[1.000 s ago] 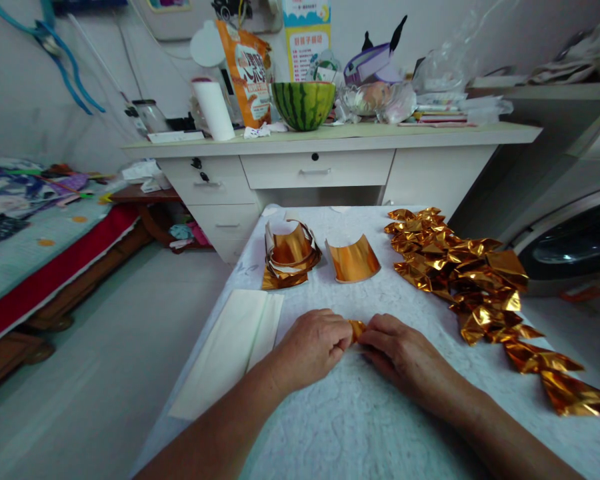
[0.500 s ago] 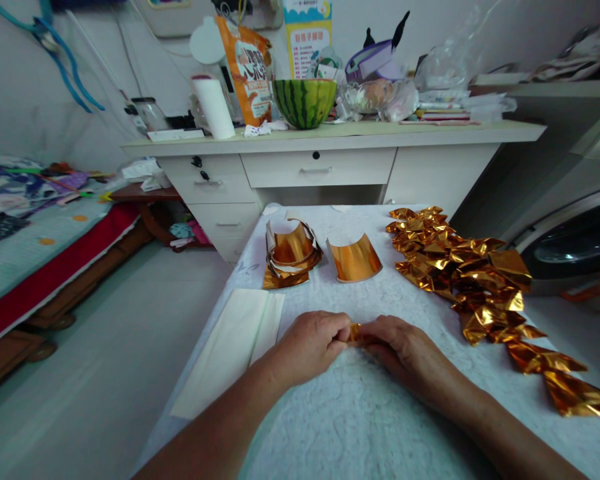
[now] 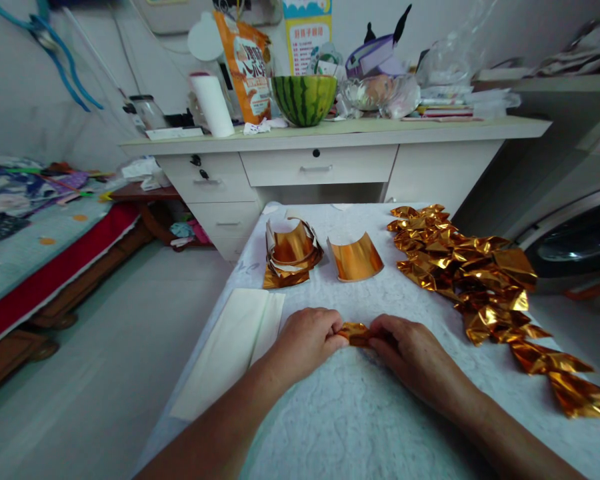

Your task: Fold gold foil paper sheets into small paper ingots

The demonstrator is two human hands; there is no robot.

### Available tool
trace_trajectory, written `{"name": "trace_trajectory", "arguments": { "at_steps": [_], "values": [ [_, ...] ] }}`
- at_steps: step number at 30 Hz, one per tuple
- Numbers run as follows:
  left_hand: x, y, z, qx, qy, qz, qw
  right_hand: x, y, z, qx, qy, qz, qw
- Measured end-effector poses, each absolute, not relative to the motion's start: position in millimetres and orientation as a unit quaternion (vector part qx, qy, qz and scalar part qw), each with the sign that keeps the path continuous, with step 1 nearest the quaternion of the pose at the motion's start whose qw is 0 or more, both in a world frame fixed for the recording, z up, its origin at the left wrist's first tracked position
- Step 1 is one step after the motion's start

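Paper sheets [image 3: 225, 353], white, flat and overlapping, lie left of the held gold foil piece [image 3: 355, 333], their long sides slanting away from the viewer. Beyond the foil piece and to its left sits a bunch of curled gold foil sheets [image 3: 291, 248], glossy, with pale edges between the layers; how many are nested is hard to count. At the foil piece's left end, the left hand [image 3: 307, 340] pinches it between thumb and bent fingers. The foil piece itself is between the two hands, over a pale, puckered cloth [image 3: 325, 427]; its long axis runs crosswise, one end toward each hand. It is shiny and creased; fingertips cover both ends, and contact with the cloth cannot be made out. Straight beyond it stands a smooth single curved sheet [image 3: 357, 258], sides bowed upward. The right hand [image 3: 407, 347] pinches the right end, its fingers partly hiding one another. Farther right, crinkled twisted foil pieces [image 3: 453, 263] with flared ends overlap, many partly hidden.
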State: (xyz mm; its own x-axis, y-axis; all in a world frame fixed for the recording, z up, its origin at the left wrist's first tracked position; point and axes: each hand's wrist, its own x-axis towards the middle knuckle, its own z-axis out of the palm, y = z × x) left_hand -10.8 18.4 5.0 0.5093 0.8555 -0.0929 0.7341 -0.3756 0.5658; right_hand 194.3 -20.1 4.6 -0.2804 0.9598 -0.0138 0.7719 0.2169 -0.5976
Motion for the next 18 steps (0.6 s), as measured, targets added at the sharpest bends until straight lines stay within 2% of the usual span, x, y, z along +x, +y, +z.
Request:
{"name": "trace_trajectory", "arguments": {
  "at_steps": [18],
  "values": [
    [-8.0, 13.0, 6.2, 0.796, 0.532, 0.11, 0.267, 191.4, -18.5, 0.7, -0.622, -0.737, 0.225, 0.138]
  ]
}}
